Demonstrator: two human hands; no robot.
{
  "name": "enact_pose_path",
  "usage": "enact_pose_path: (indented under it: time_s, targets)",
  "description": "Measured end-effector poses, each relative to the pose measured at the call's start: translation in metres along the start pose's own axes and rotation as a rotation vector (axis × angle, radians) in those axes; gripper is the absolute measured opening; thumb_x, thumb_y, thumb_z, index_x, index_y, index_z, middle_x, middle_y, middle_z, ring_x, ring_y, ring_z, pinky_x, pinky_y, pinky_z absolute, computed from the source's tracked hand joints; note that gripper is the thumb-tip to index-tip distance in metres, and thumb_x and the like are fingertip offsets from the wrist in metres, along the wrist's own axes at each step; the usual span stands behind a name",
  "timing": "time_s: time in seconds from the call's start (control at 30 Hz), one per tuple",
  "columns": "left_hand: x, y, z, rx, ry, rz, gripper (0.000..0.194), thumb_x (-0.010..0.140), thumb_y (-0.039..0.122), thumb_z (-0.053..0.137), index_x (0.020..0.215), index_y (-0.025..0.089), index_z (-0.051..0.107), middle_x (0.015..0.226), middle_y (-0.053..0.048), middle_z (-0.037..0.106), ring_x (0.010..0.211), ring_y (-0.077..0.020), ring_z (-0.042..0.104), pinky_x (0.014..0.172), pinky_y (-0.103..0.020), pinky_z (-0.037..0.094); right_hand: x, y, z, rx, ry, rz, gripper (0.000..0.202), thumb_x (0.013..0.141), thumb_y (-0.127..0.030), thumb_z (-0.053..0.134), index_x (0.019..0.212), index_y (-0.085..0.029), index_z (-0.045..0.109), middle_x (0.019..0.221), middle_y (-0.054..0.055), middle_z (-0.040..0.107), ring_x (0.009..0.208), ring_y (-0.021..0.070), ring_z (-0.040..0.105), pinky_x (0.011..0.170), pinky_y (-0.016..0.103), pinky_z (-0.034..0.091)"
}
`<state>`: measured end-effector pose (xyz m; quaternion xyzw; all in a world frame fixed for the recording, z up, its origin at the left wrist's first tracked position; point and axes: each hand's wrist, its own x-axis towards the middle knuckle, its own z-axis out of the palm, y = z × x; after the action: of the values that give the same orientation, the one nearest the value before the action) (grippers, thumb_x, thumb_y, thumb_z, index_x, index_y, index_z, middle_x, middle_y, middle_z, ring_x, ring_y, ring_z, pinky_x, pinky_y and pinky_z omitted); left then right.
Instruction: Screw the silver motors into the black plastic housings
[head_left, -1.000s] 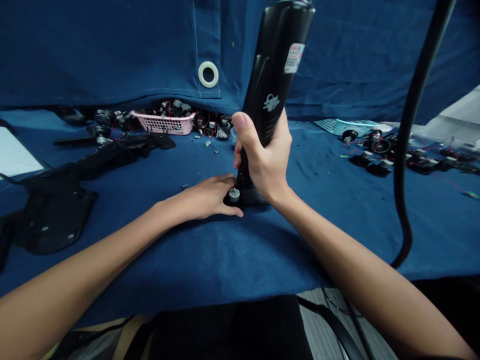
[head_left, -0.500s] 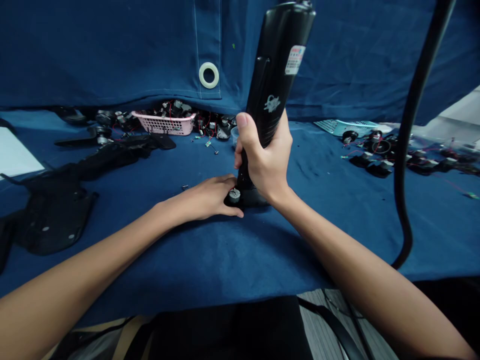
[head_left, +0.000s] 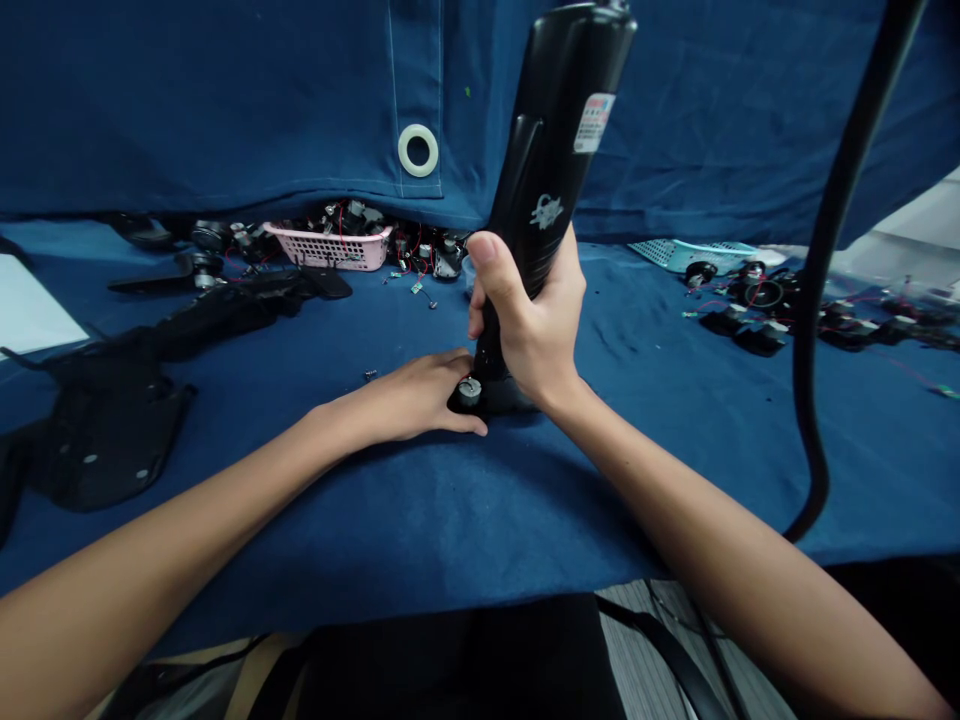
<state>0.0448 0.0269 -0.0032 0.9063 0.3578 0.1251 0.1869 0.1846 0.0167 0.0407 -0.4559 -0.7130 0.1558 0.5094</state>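
Note:
My right hand (head_left: 536, 325) is wrapped round the lower grip of a black electric screwdriver (head_left: 559, 150), thumb on the near left side. The tool stands almost upright, its top leaning a little to the right, with a label on its side. Its lower end meets a black plastic part (head_left: 510, 396) on the cloth; the tip is hidden. From the left, my left hand (head_left: 431, 393) grips that part between thumb and fingers. Between them shows a small silver motor (head_left: 469, 391), close beside the screwdriver's lower end.
A pink basket (head_left: 330, 248) of parts and a light blue basket (head_left: 675, 256) stand at the back. Black housings (head_left: 112, 420) lie left; wired motors (head_left: 757, 300) lie right. A thick black cable (head_left: 814, 300) hangs at right. Small screws (head_left: 370, 375) lie near my left hand.
The screwdriver's top has shifted slightly to the right, and the hanging cable has swung a little right. Both hands stay almost where they were.

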Motion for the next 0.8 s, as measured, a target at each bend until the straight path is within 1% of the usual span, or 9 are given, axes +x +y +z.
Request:
enact_pose_path:
  time_s: [0.1, 0.27, 0.5, 0.53, 0.63, 0.7, 0.8]
  targets:
    - [-0.0004, -0.0002, 0.0003, -0.001, -0.001, 0.000, 0.056, 0.083, 0.053, 0.066, 0.124, 0.018, 0.053, 0.135, -0.010, 0.056, 0.121, -0.0283, 0.055, 0.098, -0.036, 0.044, 0.0002, 0.0006, 0.0004, 0.007, -0.001, -0.010, 0.061, 0.090, -0.073, 0.023, 0.126, -0.027, 0.038, 0.101, 0.007, 0.066, 0.079, 0.0182, 0.069, 0.064, 0.032, 0.054]
    - [-0.0010, 0.0005, -0.0004, 0.008, -0.002, 0.002, 0.054, 0.083, 0.054, 0.066, 0.122, 0.018, 0.054, 0.137, -0.010, 0.054, 0.123, -0.0283, 0.053, 0.099, -0.035, 0.044, 0.0001, 0.0011, 0.0004, -0.013, -0.067, -0.035, 0.067, 0.088, -0.075, 0.014, 0.127, -0.026, 0.039, 0.107, 0.008, 0.064, 0.082, 0.0184, 0.069, 0.064, 0.032, 0.052]
    - [-0.0006, 0.0013, -0.0008, 0.008, -0.004, -0.002, 0.054, 0.082, 0.051, 0.068, 0.123, 0.018, 0.054, 0.136, -0.010, 0.055, 0.125, -0.0285, 0.053, 0.100, -0.035, 0.043, 0.0005, 0.0014, -0.0004, -0.008, -0.009, -0.012, 0.061, 0.090, -0.074, 0.022, 0.123, -0.026, 0.040, 0.101, 0.007, 0.064, 0.079, 0.0174, 0.068, 0.061, 0.031, 0.051]
    - [-0.0005, 0.0010, -0.0006, 0.008, -0.003, 0.000, 0.055, 0.082, 0.052, 0.068, 0.123, 0.018, 0.054, 0.136, -0.011, 0.055, 0.125, -0.0286, 0.052, 0.101, -0.035, 0.043, 0.0005, 0.0010, -0.0008, -0.010, -0.018, -0.012, 0.062, 0.090, -0.074, 0.021, 0.123, -0.026, 0.041, 0.100, 0.007, 0.064, 0.079, 0.0175, 0.068, 0.061, 0.031, 0.051]
    - [-0.0006, 0.0006, -0.0001, 0.008, -0.001, 0.004, 0.056, 0.082, 0.051, 0.068, 0.124, 0.017, 0.053, 0.135, -0.011, 0.056, 0.124, -0.0286, 0.053, 0.100, -0.036, 0.043, 0.0003, 0.0001, -0.0021, -0.021, -0.101, -0.027, 0.070, 0.087, -0.077, 0.012, 0.124, -0.026, 0.041, 0.106, 0.008, 0.064, 0.080, 0.0167, 0.068, 0.062, 0.030, 0.052]
    - [-0.0007, 0.0009, -0.0001, 0.007, -0.001, 0.002, 0.055, 0.083, 0.051, 0.067, 0.124, 0.018, 0.054, 0.134, -0.011, 0.057, 0.124, -0.0286, 0.053, 0.100, -0.036, 0.044, 0.0001, 0.0002, -0.0026, -0.029, -0.125, -0.033, 0.075, 0.086, -0.079, 0.007, 0.125, -0.025, 0.042, 0.109, 0.008, 0.063, 0.080, 0.0158, 0.068, 0.064, 0.030, 0.053]
    - [-0.0005, 0.0018, -0.0003, 0.009, 0.002, 0.004, 0.053, 0.083, 0.052, 0.067, 0.123, 0.019, 0.055, 0.134, -0.010, 0.057, 0.123, -0.0289, 0.054, 0.100, -0.036, 0.044, 0.0000, 0.0022, -0.0028, -0.047, -0.153, -0.042, 0.077, 0.084, -0.081, 0.010, 0.125, -0.025, 0.043, 0.110, 0.008, 0.064, 0.081, 0.0162, 0.069, 0.064, 0.030, 0.053]
